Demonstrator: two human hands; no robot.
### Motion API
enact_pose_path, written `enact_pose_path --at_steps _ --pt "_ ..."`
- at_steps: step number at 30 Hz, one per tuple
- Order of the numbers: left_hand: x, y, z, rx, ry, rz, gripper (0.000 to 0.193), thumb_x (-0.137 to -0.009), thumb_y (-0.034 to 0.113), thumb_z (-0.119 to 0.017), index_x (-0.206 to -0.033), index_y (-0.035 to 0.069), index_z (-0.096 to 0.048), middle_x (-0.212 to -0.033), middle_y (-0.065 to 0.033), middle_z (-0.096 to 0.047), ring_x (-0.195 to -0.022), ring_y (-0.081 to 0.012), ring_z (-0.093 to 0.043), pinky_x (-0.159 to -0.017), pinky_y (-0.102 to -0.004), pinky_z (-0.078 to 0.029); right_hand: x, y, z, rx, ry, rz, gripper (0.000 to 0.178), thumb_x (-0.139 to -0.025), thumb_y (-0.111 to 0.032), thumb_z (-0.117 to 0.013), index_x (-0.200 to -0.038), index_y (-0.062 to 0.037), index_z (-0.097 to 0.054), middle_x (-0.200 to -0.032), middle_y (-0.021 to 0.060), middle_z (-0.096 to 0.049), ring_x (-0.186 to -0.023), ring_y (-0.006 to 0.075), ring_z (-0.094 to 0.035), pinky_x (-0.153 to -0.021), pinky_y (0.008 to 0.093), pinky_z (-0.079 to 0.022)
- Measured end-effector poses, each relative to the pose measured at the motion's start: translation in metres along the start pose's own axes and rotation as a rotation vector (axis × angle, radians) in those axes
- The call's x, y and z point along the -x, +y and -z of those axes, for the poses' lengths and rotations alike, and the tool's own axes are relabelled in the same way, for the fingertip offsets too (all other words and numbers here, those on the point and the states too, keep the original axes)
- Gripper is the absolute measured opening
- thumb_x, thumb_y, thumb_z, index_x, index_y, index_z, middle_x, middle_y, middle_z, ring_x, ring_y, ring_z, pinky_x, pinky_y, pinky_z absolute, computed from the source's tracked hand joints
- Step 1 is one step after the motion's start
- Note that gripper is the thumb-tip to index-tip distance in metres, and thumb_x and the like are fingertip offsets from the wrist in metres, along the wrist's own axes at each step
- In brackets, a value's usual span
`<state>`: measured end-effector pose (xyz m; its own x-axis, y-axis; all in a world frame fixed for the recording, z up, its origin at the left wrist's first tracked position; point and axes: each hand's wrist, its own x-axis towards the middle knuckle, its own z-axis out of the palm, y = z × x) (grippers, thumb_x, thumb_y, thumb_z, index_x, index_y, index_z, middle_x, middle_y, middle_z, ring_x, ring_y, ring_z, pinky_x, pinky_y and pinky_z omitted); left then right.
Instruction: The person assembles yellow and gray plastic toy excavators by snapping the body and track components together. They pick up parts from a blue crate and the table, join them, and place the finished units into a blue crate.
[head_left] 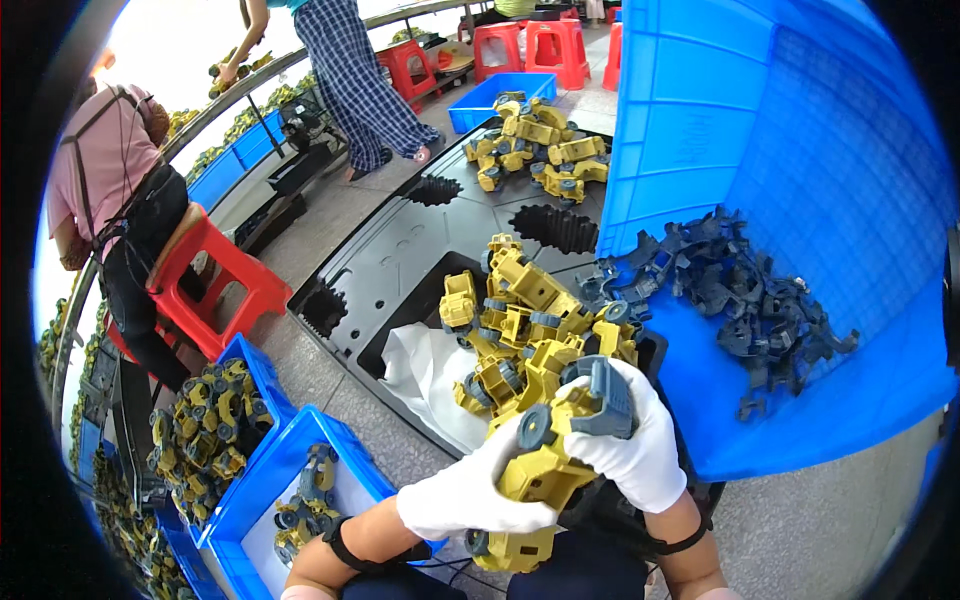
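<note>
My left hand (465, 492), in a white glove, is closed around a yellow toy construction truck (545, 480) with dark grey wheels, held above my lap. My right hand (640, 445), also gloved in white, grips a dark grey scoop-shaped plastic piece (608, 395) at the truck's upper end. The fingers cover the joint, so I cannot tell whether the piece is fastened to the truck. Just beyond my hands lies a heap of similar yellow toy trucks (520, 290), on a white sheet (425, 375) and a black plastic pallet (410, 235).
At right, a large blue bin (700, 130) holds many loose dark grey parts (750, 300). More trucks (540, 140) lie at the pallet's far end. Blue crates (345, 445) with toys stand at lower left. A person sits on a red stool (225, 285); another stands farther back.
</note>
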<state>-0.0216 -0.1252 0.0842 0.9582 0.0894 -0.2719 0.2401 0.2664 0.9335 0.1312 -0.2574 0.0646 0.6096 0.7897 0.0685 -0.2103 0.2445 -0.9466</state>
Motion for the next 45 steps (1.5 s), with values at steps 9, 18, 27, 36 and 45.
enact_pose_path --at_steps 9,18,27,36,45 --pt "0.002 -0.016 0.024 0.182 0.079 -0.082 0.08 -0.069 0.008 -0.083 -0.14 0.006 -0.047 -0.119 -0.0079 -0.063 -0.111 -0.0195 -0.059 -0.099 -0.0381 -0.047 0.025 -0.013 -0.006 0.259 0.213 0.224 0.083 -0.066 -0.028 -0.095 -0.13 0.0023 -0.051 -0.112 0.0098 -0.065 -0.097 0.0159 -0.065 -0.084 0.0308 -0.056" --pt "-0.002 -0.021 0.019 -0.419 0.331 -0.335 0.07 -0.075 0.012 -0.082 -0.135 0.005 -0.047 -0.127 -0.0077 -0.06 -0.115 -0.0195 -0.057 -0.102 -0.0326 -0.044 0.031 -0.015 -0.032 0.897 0.061 0.532 0.08 -0.063 -0.039 -0.094 -0.124 0.0006 -0.059 -0.095 0.0128 -0.066 -0.081 0.0242 -0.067 -0.073 0.0331 -0.055" --pt "-0.006 -0.02 0.004 -0.442 0.519 -0.468 0.056 -0.079 0.008 -0.08 -0.125 0.004 -0.047 -0.114 -0.0095 -0.061 -0.106 -0.0186 -0.06 -0.091 -0.0308 -0.048 0.039 -0.016 -0.035 1.036 0.085 0.629 0.085 -0.062 -0.034 -0.095 -0.13 -0.0003 -0.057 -0.094 0.0143 -0.066 -0.078 0.0276 -0.067 -0.069 0.0356 -0.056" --pt "0.002 -0.028 0.007 -0.419 0.612 -0.544 0.049 -0.083 0.004 -0.076 -0.124 0.004 -0.049 -0.109 -0.011 -0.063 -0.099 -0.0202 -0.064 -0.085 -0.0322 -0.051 0.043 -0.019 -0.039 1.03 0.024 0.709 0.09 -0.059 -0.03 -0.097 -0.133 0.0003 -0.056 -0.089 0.0149 -0.065 -0.069 0.0272 -0.068 -0.06 0.034 -0.056" --pt "0.01 -0.04 0.012 -0.276 0.56 -0.487 0.038 -0.094 0.002 -0.06 -0.128 0.008 -0.046 -0.118 -0.0085 -0.056 -0.112 -0.0183 -0.057 -0.097 -0.033 -0.048 0.041 -0.007 -0.047 0.896 -0.059 0.779 0.094 -0.067 -0.03 -0.094 -0.141 0.0026 -0.047 -0.088 0.0134 -0.064 -0.068 0.0243 -0.068 -0.06 0.0334 -0.056"
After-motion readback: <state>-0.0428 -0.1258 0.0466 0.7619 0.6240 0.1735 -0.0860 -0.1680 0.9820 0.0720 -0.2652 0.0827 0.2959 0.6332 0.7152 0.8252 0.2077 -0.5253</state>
